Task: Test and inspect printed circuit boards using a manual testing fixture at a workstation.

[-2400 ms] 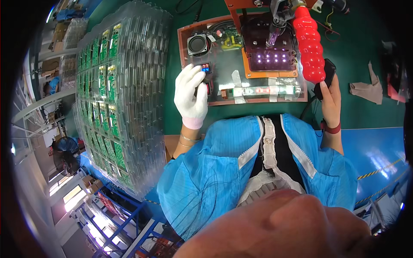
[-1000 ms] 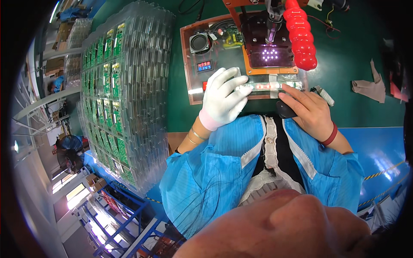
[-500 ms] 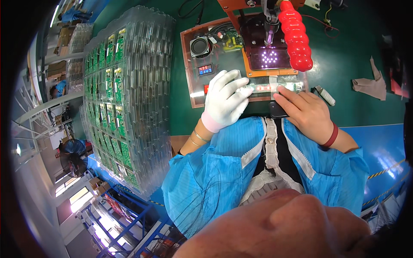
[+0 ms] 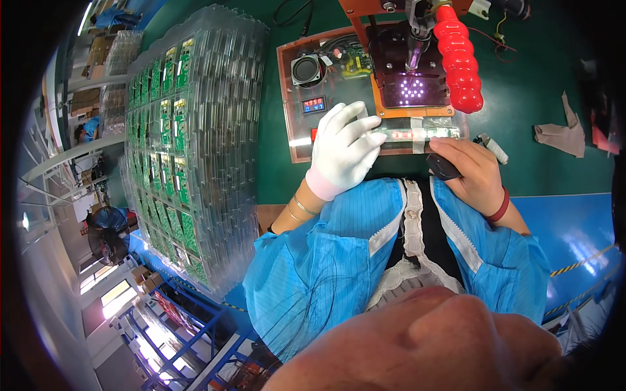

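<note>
My left hand [image 4: 344,146], in a white glove, rests over the left part of a clear-topped test fixture [image 4: 297,140]. Its fingers are spread and slightly bent, with the tips beside the left end of a narrow strip with lit red and white spots [image 4: 401,135]. My right hand [image 4: 471,171] is bare, with a red band at the wrist. It curls around a smooth black rounded object [image 4: 445,167] just below the strip's right part; what kind of object it is I cannot make out. Above the strip, an orange-edged dark plate [image 4: 417,98] shows a cluster of white lights.
A ribbed red handle [image 4: 459,62] hangs at the fixture's upper right. The fixture carries a speaker [image 4: 306,70] and a digital meter [image 4: 313,105]. Tall stacked clear trays of green circuit boards [image 4: 228,143] stand at the left. A beige cloth piece [image 4: 562,133] lies right.
My right hand has drawn back slightly from the strip and now has the black object in its fingers, tilted and shifted right. The meter's digits differ. My left hand has barely moved.
</note>
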